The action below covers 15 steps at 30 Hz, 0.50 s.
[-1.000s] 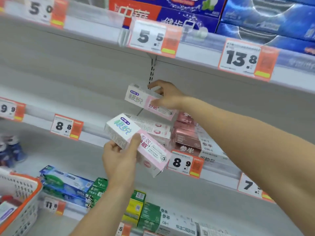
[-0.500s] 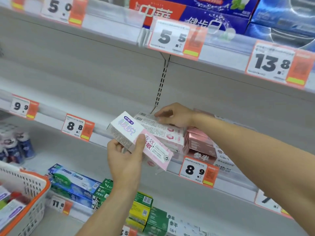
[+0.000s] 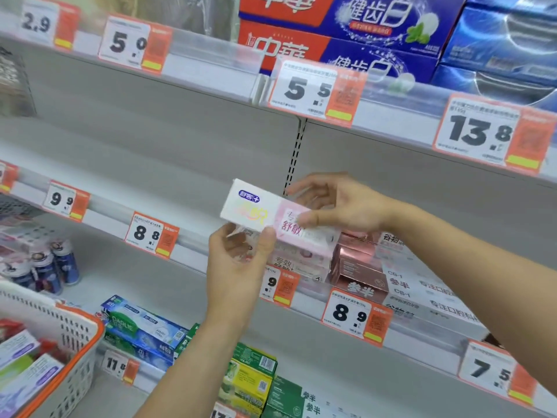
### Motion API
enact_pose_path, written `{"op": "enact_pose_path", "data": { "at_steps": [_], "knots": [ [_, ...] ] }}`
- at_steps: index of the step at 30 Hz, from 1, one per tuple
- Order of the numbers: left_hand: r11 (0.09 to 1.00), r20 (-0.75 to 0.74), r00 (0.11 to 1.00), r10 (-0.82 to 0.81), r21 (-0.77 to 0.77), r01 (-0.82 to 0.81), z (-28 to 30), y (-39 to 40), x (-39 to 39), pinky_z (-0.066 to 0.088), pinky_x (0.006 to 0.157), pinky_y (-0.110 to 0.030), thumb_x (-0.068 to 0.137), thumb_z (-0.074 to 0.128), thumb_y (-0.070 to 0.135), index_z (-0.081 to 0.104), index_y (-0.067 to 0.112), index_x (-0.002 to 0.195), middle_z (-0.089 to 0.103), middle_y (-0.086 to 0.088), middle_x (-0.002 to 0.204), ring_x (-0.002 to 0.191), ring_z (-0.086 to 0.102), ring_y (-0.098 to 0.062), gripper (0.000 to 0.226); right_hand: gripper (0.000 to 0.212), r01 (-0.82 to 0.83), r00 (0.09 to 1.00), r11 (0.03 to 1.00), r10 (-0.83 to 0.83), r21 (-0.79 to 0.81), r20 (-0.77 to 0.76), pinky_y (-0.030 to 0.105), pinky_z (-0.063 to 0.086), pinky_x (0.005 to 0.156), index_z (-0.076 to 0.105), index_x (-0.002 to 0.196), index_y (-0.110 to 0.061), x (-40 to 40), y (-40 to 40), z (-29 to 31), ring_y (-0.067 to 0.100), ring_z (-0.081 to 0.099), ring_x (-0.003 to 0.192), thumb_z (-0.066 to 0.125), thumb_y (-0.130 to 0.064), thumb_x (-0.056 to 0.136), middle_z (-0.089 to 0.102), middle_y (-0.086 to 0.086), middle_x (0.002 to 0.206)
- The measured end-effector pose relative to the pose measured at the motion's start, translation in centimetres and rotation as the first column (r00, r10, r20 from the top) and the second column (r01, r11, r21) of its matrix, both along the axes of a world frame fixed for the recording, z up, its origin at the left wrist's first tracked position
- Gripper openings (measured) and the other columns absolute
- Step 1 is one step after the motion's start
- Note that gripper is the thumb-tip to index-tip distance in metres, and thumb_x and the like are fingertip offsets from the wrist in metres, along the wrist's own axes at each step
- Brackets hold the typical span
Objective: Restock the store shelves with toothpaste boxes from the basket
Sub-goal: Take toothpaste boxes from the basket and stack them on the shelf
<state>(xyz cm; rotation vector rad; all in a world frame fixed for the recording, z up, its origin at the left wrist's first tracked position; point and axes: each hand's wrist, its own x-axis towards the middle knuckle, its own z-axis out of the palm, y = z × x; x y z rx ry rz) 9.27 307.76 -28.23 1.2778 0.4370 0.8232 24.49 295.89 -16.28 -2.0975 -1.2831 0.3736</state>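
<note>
A person stands before store shelves, both bare hands raised to one white and pink toothpaste box (image 3: 277, 220) held in the air just in front of the middle shelf (image 3: 193, 251). The left hand (image 3: 238, 260) grips the box from below, thumb on its front face and fingers curled behind. The right hand (image 3: 334, 206) holds the box's pink end, thumb pressed on the front and fingers reaching over the top edge. The box lies lengthwise, tilted down toward the right. Directly behind and below it, matching pink and white boxes (image 3: 301, 262) already lie stacked on the middle shelf, with rose-coloured boxes (image 3: 358, 270) just beside them on the right. Orange and white price tags line the shelf edges; the nearest legible ones read 8.8 (image 3: 150, 235) and 8.9 (image 3: 355, 316). At the lower left, a white basket with an orange rim (image 3: 75, 336) holds more boxes. Green and blue toothpaste boxes (image 3: 144, 330) sit on the lower shelf, and large red and blue boxes (image 3: 340, 34) fill the top shelf.
</note>
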Motion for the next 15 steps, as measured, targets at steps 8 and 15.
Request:
{"op": "enact_pose_path", "data": {
  "at_steps": [8, 15],
  "knots": [
    [0.83, -0.354, 0.912, 0.205, 0.557, 0.029, 0.4, 5.8, 5.1, 0.036, 0.092, -0.026, 0.087, 0.072, 0.037, 0.049, 0.015, 0.134, 0.043, -0.002, 0.132, 0.126, 0.048, -0.022, 0.056, 0.047, 0.252, 0.887, 0.968, -0.227, -0.009, 0.402, 0.028, 0.046, 0.089, 0.06, 0.124, -0.03, 7.0, 5.1, -1.1, 0.017, 0.056, 0.1, 0.078, -0.021, 0.082, 0.057, -0.001, 0.114],
    [0.834, -0.578, 0.814, 0.056, 0.476, 0.281, 0.6, 7.9, 8.6, 0.038, 0.084, -0.028, 0.088, 0.069, 0.044, 0.039, 0.007, 0.144, 0.05, -0.01, 0.139, 0.118, 0.053, -0.024, 0.073, 0.043, 0.305, 0.934, 0.95, -0.283, -0.071, 0.217, 0.028, 0.048, 0.1, 0.069, 0.119, -0.026, 10.1, 5.3, -5.0, 0.013, 0.059, 0.101, 0.083, -0.017, 0.079, 0.06, 0.002, 0.115]
  ]
}}
